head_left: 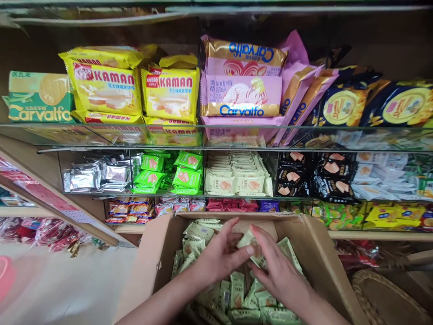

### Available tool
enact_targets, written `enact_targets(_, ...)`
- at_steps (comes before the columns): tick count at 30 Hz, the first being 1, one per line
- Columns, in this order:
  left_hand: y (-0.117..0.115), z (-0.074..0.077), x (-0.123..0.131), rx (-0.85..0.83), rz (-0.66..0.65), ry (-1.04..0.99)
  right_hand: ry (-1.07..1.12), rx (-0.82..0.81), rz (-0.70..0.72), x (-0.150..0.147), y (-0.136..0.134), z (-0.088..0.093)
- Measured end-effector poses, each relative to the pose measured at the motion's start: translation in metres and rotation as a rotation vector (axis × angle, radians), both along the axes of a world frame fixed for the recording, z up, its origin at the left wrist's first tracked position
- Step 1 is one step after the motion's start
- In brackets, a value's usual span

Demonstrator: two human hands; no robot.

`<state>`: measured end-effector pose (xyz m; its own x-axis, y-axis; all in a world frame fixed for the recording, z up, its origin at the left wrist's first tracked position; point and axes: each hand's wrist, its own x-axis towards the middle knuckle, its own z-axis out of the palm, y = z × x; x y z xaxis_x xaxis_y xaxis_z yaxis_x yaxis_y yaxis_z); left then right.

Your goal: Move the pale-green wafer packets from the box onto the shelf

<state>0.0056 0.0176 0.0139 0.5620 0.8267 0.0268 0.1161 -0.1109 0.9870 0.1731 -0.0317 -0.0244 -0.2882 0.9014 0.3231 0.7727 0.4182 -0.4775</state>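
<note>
Over an open cardboard box (324, 262), my right hand (275, 264) grips a pale green snack packet (248, 240) between fingers and thumb. My left hand (221, 248) is beside it, fingers apart, with its thumb reaching up to the packet's near edge; whether it presses on the packet I cannot tell. Inside the box lie many loose packets of the same pale green kind (237, 289), heaped at different angles. On the shelf beyond, matching pale green packets (219, 183) stand in neat rows in a clear-fronted compartment.
Green packets (150, 178) and silver packets (83, 178) fill compartments left of the pale rows; black packets (291, 176) sit to the right. A glass shelf edge (169, 135) runs above, below yellow wafer bags (106, 90). A woven basket (382, 289) is at lower right.
</note>
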Motion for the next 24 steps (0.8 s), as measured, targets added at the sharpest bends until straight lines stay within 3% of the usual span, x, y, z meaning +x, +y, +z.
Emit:
enact_targets(3, 0.002, -0.003, 0.003, -0.173, 0.030, -0.227, 0.050, 0.056, 0.043, -0.018, 0.004, 0.026)
enact_targets(5, 0.004, -0.002, 0.004, -0.278, 0.097, -0.346, 0.147, 0.048, -0.047, -0.023, 0.007, 0.031)
enact_targets(9, 0.006, -0.002, -0.001, -0.497, 0.215, -0.479, 0.608, -0.177, -0.309, -0.023, 0.012, 0.020)
enact_targets(12, 0.005, -0.007, -0.003, -0.545, 0.240, -0.479, 0.884, -0.308, -0.343, -0.022, 0.013, 0.012)
enact_targets(16, 0.006, -0.016, -0.005, -0.600, 0.302, -0.497, 0.942, -0.337, -0.287, -0.022, 0.011, 0.004)
enact_targets(24, 0.008, -0.025, -0.012, -0.574, 0.279, -0.377, 0.998, -0.429, -0.294, -0.019, 0.007, -0.013)
